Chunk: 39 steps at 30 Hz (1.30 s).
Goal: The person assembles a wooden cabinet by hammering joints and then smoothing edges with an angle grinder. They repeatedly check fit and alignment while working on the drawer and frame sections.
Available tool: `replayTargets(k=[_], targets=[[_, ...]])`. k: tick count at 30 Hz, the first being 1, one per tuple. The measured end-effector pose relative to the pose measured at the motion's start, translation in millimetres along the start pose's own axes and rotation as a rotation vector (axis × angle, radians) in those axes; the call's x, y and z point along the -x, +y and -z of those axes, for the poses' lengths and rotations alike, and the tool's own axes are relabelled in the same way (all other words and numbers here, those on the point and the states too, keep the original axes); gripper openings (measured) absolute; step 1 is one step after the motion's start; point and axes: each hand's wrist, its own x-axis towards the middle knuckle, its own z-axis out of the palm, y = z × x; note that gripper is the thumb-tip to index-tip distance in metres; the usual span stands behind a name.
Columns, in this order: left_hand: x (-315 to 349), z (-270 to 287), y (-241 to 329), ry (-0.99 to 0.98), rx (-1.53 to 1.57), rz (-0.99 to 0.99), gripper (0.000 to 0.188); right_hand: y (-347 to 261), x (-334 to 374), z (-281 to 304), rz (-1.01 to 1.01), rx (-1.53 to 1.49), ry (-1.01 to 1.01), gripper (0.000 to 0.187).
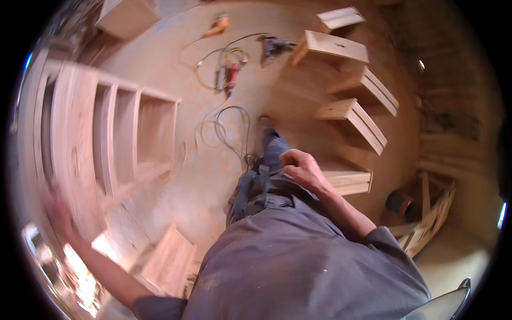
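My left hand [57, 210] is reaching out at the far left, smeared by motion, beside an unpainted wooden dresser [76, 144]. Whether it touches the wood I cannot tell, and its fingers are not readable. The dresser has a broad drawer front and several open compartments. My right hand [301, 166] hangs in front of my thigh with its fingers curled closed, and nothing shows in it. Just beyond it to the right, a wooden drawer [346, 178] rests on the floor.
Several more drawers, among them one with a handle slot [338, 47], stand along the right. Ahead lie a red power tool [231, 74], a dark drill [274, 47], an orange tool [218, 24] and looped cables [234, 125]. A wooden crate-like frame [429, 221] stands at right; a wooden piece [168, 258] lies lower left.
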Motion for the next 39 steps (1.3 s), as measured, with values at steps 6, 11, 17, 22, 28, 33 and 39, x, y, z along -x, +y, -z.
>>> replayTargets(k=[6,11,17,22,28,33,39], targets=[[12,47,45,-0.255,-0.146,0.458,0.089,-10,-23,9,0.088,0.156,0.024,0.029],[16,36,37,-0.195,-0.162,0.498,0.097,-11,-33,30,0.125,0.4,0.015,0.032],[17,39,24,-0.179,0.005,0.457,0.079,-8,-85,54,0.19,0.543,0.033,0.029],[18,51,48,-0.14,0.021,0.46,0.066,2,-129,84,0.125,0.55,-0.038,0.03],[-7,18,43,-0.036,0.097,0.852,0.067,-20,-268,121,0.113,0.605,-0.164,0.036],[-59,-8,76,0.079,-0.062,1.046,0.068,-31,-443,151,-0.022,0.486,-0.193,0.036],[30,-53,-31,0.253,-0.047,0.917,0.055,63,-589,177,-0.188,0.703,-0.215,0.032]])
